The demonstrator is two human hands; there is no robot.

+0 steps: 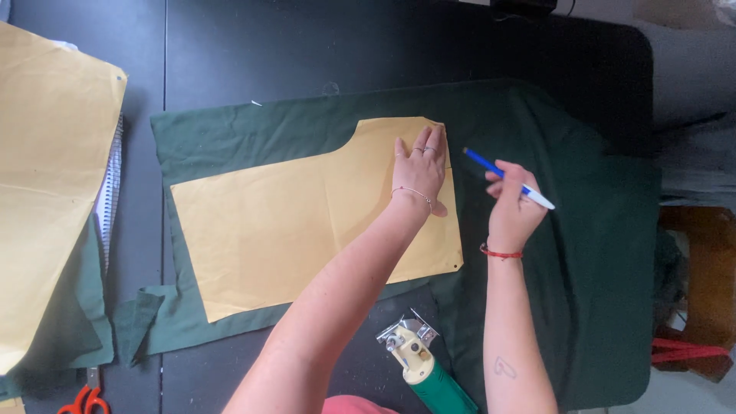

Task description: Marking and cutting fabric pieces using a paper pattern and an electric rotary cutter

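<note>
1. The right hand [512,211] was closed around a blue pen [506,178], its tip pointing far-left, just right of the pattern's edge.
2. The left hand [420,169] lay flat, fingers spread, pressing the yellow paper pattern [291,222].
3. The pattern rested on green fabric [590,230] spread over the black table [253,54].
4. A green-handled rotary cutter [422,368] sat near, between the forearms; orange scissors [84,400] lay at the near left.

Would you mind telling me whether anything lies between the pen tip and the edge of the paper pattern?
Nothing visible does. The right hand holds the blue pen beside the yellow paper pattern, with only bare green fabric between them; the left hand presses the pattern flat.
</note>
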